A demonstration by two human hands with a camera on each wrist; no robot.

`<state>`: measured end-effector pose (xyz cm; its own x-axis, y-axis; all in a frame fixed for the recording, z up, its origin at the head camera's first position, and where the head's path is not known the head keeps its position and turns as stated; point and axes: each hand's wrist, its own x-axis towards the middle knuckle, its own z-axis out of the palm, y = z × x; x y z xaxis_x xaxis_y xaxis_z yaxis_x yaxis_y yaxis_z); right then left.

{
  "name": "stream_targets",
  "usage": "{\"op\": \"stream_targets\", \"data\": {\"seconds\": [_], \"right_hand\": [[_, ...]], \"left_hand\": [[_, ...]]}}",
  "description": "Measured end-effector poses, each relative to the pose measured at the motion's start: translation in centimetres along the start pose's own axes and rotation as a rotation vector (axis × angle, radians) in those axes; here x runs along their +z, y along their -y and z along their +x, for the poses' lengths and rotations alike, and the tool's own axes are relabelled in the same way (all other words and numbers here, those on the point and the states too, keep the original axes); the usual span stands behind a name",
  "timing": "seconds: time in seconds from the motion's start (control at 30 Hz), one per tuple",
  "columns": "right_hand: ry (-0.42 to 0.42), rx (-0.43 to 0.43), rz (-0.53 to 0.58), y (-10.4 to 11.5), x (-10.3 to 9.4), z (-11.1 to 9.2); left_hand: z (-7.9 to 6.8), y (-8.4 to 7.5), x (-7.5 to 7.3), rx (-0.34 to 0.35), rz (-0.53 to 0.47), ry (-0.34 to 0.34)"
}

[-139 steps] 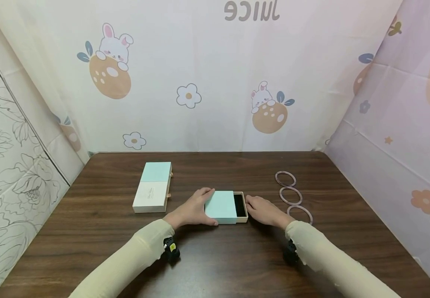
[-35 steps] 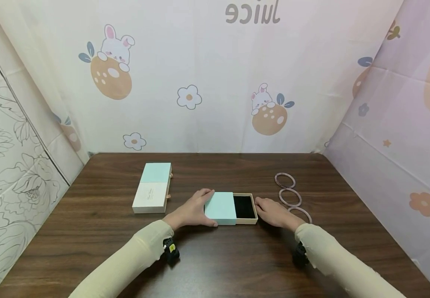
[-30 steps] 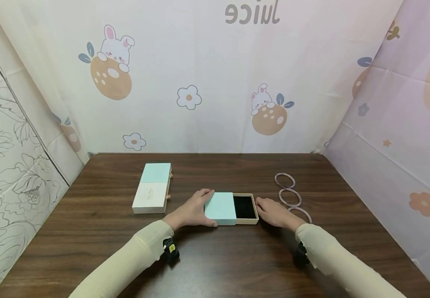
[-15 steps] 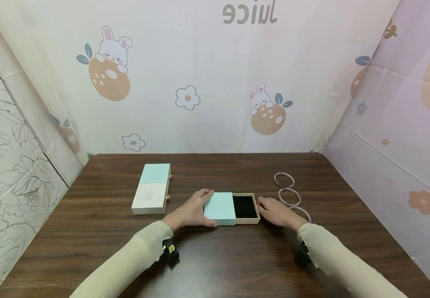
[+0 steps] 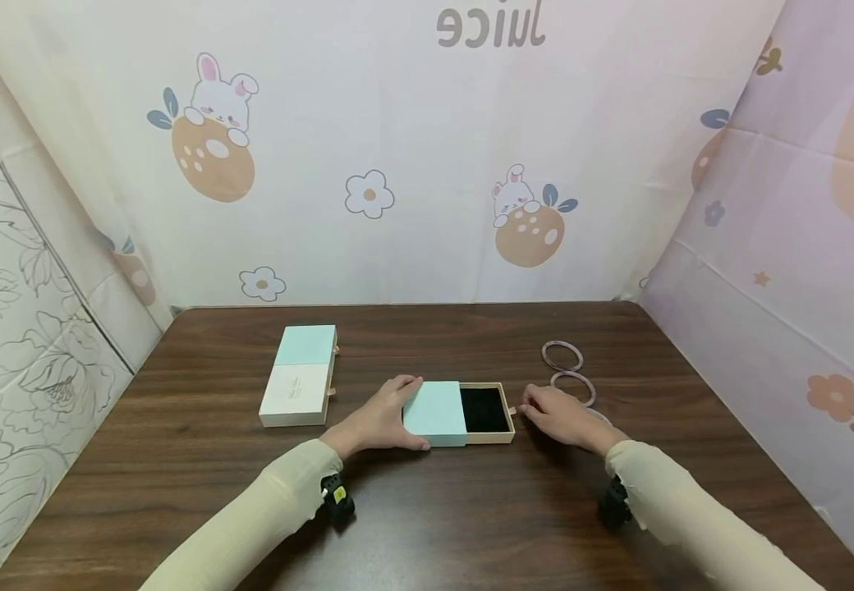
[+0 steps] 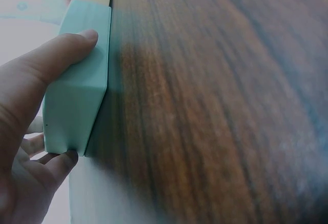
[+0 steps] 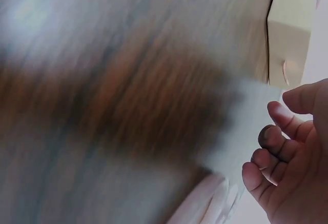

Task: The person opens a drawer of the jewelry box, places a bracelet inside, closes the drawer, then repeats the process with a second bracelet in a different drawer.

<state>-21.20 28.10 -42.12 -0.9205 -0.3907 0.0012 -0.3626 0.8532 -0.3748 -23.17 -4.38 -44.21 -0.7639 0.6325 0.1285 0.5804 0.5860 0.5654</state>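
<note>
Reads mirrored "Juice" (image 5: 499, 31) near twelve o'clock on the printed curtain (image 5: 442, 107). On the brown table (image 5: 434, 525), shows at eight o'clock a white box (image 5: 296, 396) with print too small to read, adjoining a mint-topped box (image 5: 307, 345). Grips the part-drawn mint drawer box (image 5: 434, 410), at six o'clock, with left hand (image 5: 377, 420). Holds right hand (image 5: 562, 417) loosely curled, gripping nothing. Shows pale rings (image 5: 564, 372) at four o'clock, then a ribbon tab (image 5: 511, 411) just beside right fingertips.

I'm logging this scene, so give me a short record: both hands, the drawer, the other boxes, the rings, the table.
Left hand: grips the mint sleeve
Right hand: holds nothing, beside the pull tab
Drawer: partway out of the sleeve, black lining showing
Left side: mint box and white box, both closed
Rings: three, two partly hidden by the right hand
Table: dark wood grain
</note>
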Motion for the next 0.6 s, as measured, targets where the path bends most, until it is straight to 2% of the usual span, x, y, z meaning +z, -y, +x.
{"op": "stream_targets", "data": {"seconds": [0.17,0.47,0.6], "right_hand": [[-0.032,0.006,-0.001,-0.7,-1.0,-0.7],[-0.105,-0.028,-0.093,-2.4,-2.1,-1.8],[-0.109,0.016,-0.089,-3.1,-2.6,-2.5]], "left_hand": [[0.0,0.1,0.0,-0.009,-0.007,0.007],[0.0,0.1,0.1,-0.013,-0.013,0.004],[-0.1,0.0,0.1,-0.008,-0.013,0.001]]}}
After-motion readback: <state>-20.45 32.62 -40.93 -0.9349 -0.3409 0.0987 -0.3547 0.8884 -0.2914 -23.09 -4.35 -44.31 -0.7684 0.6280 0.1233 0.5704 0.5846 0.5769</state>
